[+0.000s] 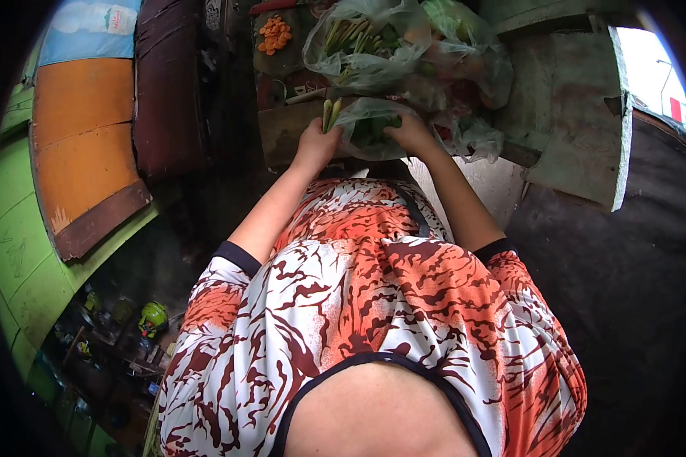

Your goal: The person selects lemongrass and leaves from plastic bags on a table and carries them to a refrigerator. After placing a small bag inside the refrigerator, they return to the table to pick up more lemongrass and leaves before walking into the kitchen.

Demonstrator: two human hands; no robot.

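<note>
My left hand (318, 145) is closed around a few pale green vegetable stalks (331, 113), their ends pointing up past the fingers. A clear plastic bag (367, 120) with dark green leaves inside spans the space between my hands. At its right side, my right hand (413, 135) grips the plastic, with some green showing by the fingertips. Just beyond lies a larger clear bag (392, 65) holding a bundle of similar stems (351, 36). Sliced carrots (274, 35) sit in a pile at the far left of the work surface.
More filled plastic bags (469, 53) crowd the right of the wooden surface (286, 126). A worn pale board (579, 107) stands at the right. Orange panels (88, 122) and a dark padded piece (168, 91) are on the left. Cluttered items (152, 318) lie low at left.
</note>
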